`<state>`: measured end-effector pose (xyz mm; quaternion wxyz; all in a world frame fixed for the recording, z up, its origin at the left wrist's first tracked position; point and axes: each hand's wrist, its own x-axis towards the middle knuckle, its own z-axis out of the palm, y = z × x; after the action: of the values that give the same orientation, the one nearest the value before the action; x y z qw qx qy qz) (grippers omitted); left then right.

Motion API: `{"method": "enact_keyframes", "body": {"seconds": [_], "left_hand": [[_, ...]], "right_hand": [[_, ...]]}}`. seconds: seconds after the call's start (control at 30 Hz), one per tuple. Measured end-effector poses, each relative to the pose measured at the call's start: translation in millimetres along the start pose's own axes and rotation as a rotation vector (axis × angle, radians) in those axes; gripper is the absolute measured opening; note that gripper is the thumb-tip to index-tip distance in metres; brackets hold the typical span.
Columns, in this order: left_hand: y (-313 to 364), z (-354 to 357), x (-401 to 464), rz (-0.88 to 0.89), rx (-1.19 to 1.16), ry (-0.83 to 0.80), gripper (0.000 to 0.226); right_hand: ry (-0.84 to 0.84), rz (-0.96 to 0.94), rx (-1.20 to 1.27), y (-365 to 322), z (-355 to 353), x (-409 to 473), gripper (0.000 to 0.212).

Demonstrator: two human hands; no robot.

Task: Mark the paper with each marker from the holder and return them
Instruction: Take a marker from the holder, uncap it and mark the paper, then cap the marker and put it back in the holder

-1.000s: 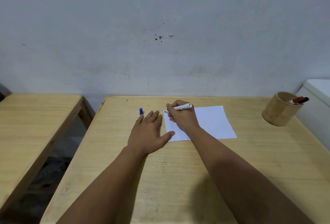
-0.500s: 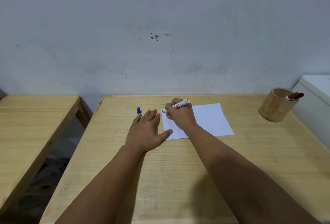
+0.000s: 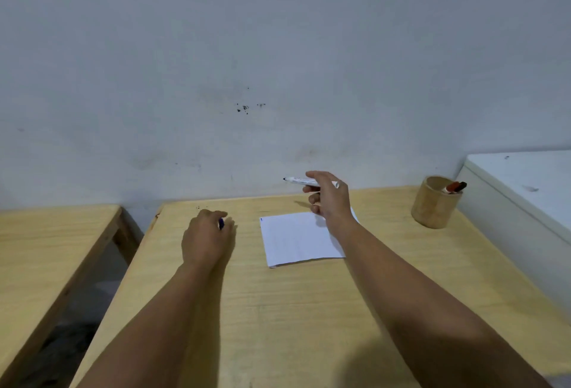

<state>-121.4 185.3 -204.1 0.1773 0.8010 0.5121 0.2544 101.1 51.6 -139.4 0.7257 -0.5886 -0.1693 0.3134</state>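
A white sheet of paper (image 3: 298,237) lies on the wooden table (image 3: 278,310), with a small blue mark at its far left corner. Above its far edge my right hand (image 3: 329,199) is lifted and holds an uncapped white marker (image 3: 296,181), dark tip pointing left. My left hand (image 3: 205,237) rests on the table left of the paper, fingers curled over the blue cap (image 3: 221,223), which peeks out beside them. A round wooden holder (image 3: 434,207) stands at the far right with a red and a black marker (image 3: 454,187) in it.
A second wooden table (image 3: 46,242) stands to the left across a gap. A white cabinet or appliance (image 3: 525,190) sits beside the holder at the right. A grey wall runs behind the tables.
My right hand has lifted the marker off the paper's corner and moved right. My left hand slid off the paper to the left and closed over the blue cap.
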Motion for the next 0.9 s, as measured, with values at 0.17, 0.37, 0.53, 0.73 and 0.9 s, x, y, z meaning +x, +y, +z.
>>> {"method": "enact_keyframes", "body": {"seconds": [0.17, 0.37, 0.53, 0.73, 0.9], "left_hand": [[14.1, -5.6, 8.3, -0.142, -0.219, -0.031, 0.015], [84.8, -37.1, 15.3, -0.315, -0.967, -0.095, 0.011], [133.4, -53.4, 2.4, -0.326, -1.135, -0.166, 0.017], [174.4, -57.5, -16.7, -0.239, -1.136, -0.232, 0.021], [202.1, -57.5, -32.5, -0.168, -1.078, -0.231, 0.015]], "right_hand": [[-0.089, 0.023, -0.071, 0.0, -23.6, -12.4, 0.008], [-0.136, -0.139, -0.309, -2.1, -36.5, -29.3, 0.022], [-0.142, -0.262, -0.332, -24.1, -45.6, -45.5, 0.022], [-0.108, -0.347, -0.361, -49.9, -68.5, -63.1, 0.02], [-0.082, -0.375, -0.381, -66.1, -86.1, -75.2, 0.016]]}}
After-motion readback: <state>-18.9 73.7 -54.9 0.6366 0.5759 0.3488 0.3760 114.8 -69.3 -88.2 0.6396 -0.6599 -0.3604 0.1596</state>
